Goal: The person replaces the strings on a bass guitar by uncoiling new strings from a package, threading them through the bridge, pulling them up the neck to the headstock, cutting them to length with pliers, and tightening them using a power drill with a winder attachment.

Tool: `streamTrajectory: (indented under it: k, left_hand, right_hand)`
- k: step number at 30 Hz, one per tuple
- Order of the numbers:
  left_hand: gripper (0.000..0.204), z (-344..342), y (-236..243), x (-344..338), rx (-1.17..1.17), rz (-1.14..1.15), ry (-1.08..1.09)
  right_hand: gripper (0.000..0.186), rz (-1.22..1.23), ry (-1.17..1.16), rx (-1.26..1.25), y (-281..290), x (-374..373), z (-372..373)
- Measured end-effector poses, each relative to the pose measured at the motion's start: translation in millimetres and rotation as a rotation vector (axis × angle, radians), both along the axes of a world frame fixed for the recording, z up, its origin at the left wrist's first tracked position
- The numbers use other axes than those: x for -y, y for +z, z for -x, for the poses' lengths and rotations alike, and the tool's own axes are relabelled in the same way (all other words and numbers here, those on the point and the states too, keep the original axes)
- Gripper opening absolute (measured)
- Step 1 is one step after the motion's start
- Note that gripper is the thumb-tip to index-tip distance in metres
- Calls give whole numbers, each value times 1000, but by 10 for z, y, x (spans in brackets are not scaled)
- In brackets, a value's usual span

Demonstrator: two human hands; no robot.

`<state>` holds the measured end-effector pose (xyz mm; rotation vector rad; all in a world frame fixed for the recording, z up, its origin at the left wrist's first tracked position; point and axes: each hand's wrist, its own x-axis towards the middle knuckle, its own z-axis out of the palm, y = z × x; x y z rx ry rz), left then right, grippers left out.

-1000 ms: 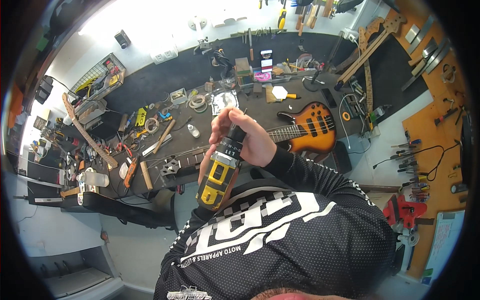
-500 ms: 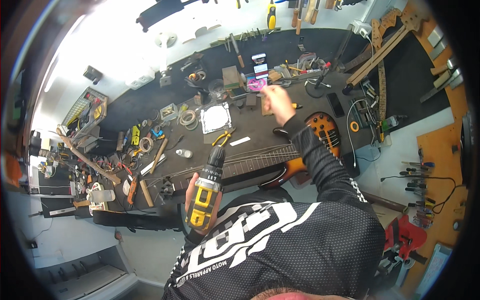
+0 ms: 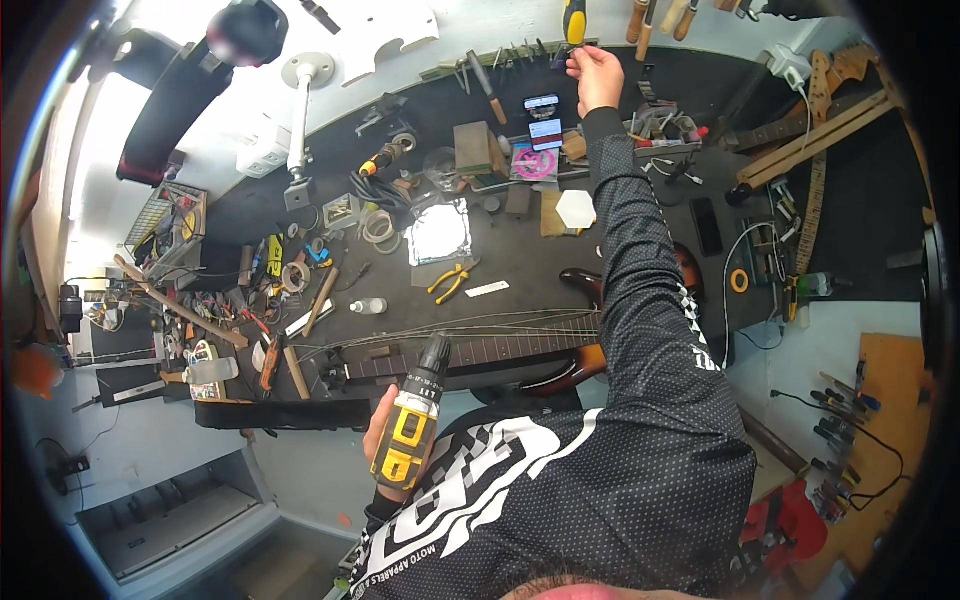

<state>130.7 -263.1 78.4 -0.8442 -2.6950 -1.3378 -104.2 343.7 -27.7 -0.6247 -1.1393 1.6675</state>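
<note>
My left hand (image 3: 379,420) is wrapped round a yellow and black cordless drill (image 3: 408,430), held upright close to my body with its chuck pointing at the bench. Stretched to the far wall rack, my right hand (image 3: 598,78) has its fingertips pinched together just below a yellow and black screwdriver handle (image 3: 574,22). What lies between those fingertips is too small to make out. A sunburst electric guitar (image 3: 575,368) lies across the near bench, its neck pointing left with loose strings over it. My right sleeve hides part of the body.
Yellow-handled pliers (image 3: 449,284), a white strip (image 3: 488,289) and a small bottle (image 3: 368,306) lie mid-bench. Behind them stand a lit phone (image 3: 546,134) and a wooden block (image 3: 478,150). Loose tools crowd the left side. A black jointed arm (image 3: 190,110) juts in at upper left.
My right hand has moved from above the bench, near the lit phone, up to the far wall rack. The drill stays in my left hand. The view has shifted, bringing in the black jointed arm.
</note>
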Motion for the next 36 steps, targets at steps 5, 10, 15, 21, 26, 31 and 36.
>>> streamTrajectory:
  k: [5,10,15,21,26,31,36]
  left_hand:
    - [82,35,-6,-7,-48,58,7]
    - [80,55,1,-56,-49,90,27]
    - [81,36,-45,-6,31,96,-3]
    - [82,-29,-88,8,135,73,10]
    - [80,-79,-135,3,151,51,25]
    - [79,-123,-162,33,161,18,25]
    - [78,-183,-84,11,167,82,83]
  right_hand:
    - [22,-87,27,128,-28,70,-148]
    - [19,-181,-32,344,-230,394,-199]
    - [19,-128,128,337,-474,578,-141]
    - [49,128,510,245,-254,876,5]
    - [50,503,538,12,-177,897,316]
    - [35,597,414,-280,-314,870,362]
    - [25,653,216,-323,-619,1016,124]
